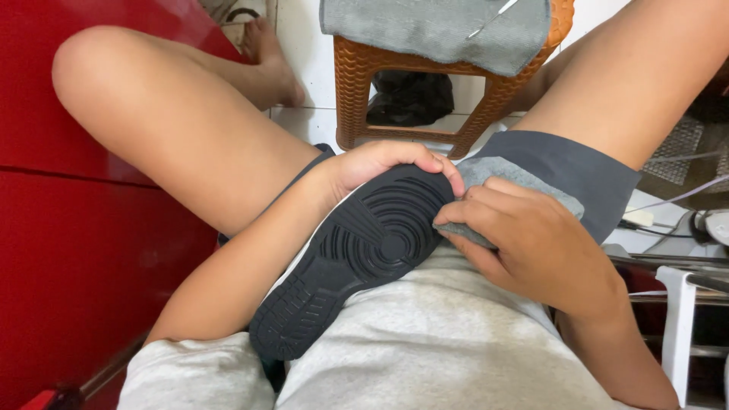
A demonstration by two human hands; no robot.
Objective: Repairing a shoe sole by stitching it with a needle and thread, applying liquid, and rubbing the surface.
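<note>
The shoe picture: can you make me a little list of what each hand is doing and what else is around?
View: head camera, looking down at a seated person's lap
Left hand: curled over the toe end of the shoe, holding it sole-up
Shoe: black ridged sole with ring pattern, resting against the grey shirt
Right hand: pressing a grey cloth against the edge of the sole
In front: orange woven stool with a grey towel on top
Left side: red cabinet
Floor: white tiles

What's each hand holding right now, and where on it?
Left hand holds the shoe by its toe end, sole up. Right hand holds a bunched grey cloth against the sole's edge.
</note>
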